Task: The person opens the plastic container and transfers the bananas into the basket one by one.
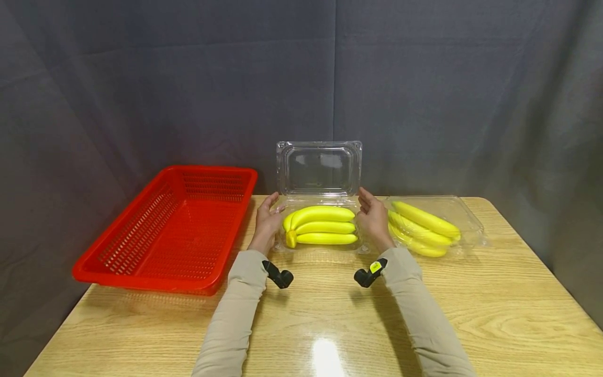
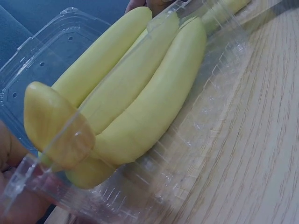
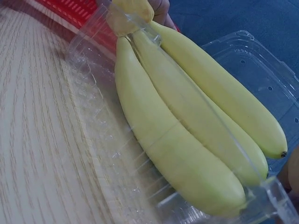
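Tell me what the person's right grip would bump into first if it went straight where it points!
Probably the raised clear lid: the right grip points up and inward toward its lower right corner. Depth is unclear, so they may be touching.

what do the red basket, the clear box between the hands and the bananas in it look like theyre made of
Red basket: probably moulded plastic with a slight sheen, judging by the uniform colour and regular perforations.
Clear box: likely thin, glossy plastic; it is see-through, with bright highlights along its ribs.
Bananas: smooth and evenly yellow, perhaps plastic or foam imitations, though real fruit isn't ruled out.
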`<state>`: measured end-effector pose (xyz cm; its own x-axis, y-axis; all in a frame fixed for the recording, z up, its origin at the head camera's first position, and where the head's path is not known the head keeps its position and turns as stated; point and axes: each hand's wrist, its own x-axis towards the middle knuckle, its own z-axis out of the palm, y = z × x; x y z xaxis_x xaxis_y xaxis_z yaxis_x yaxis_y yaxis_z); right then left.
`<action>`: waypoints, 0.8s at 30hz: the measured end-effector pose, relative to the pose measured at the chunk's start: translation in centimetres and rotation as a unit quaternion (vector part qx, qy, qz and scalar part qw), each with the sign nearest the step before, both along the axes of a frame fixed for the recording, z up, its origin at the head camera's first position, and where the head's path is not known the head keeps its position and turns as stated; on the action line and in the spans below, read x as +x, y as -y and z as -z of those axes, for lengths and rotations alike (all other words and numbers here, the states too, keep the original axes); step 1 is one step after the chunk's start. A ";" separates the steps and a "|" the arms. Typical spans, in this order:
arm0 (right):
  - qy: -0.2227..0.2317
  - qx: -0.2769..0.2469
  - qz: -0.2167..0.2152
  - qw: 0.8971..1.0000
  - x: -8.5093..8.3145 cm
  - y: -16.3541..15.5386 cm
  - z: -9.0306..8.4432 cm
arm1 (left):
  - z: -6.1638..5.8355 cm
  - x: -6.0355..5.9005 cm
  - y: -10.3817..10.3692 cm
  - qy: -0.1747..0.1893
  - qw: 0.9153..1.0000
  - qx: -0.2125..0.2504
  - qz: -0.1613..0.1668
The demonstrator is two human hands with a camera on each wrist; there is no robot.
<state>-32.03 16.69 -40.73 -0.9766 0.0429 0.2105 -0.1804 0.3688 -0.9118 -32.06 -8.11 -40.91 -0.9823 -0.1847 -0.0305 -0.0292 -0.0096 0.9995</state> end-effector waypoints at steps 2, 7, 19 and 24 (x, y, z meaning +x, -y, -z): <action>0.002 -0.001 -0.001 1.000 0.0 0.0 0.0 | 0.0 0.0 0.0 0.002 1.000 -0.001 0.002; 0.005 -0.004 -0.010 1.000 0.0 0.2 0.0 | 0.0 -0.1 0.0 0.006 1.000 0.000 0.006; 0.002 -0.012 -0.021 1.000 0.0 0.2 0.0 | -0.1 0.1 0.0 -0.002 1.000 0.008 0.007; -0.003 -0.010 -0.020 1.000 0.1 0.2 0.1 | -0.1 0.2 -0.1 0.001 1.000 0.008 0.006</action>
<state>-31.95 16.53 -40.80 -0.9766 0.0085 0.2151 -0.1993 0.3422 -0.9183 -31.85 -8.05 -40.78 -0.9844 -0.1720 -0.0356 -0.0316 -0.0260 0.9992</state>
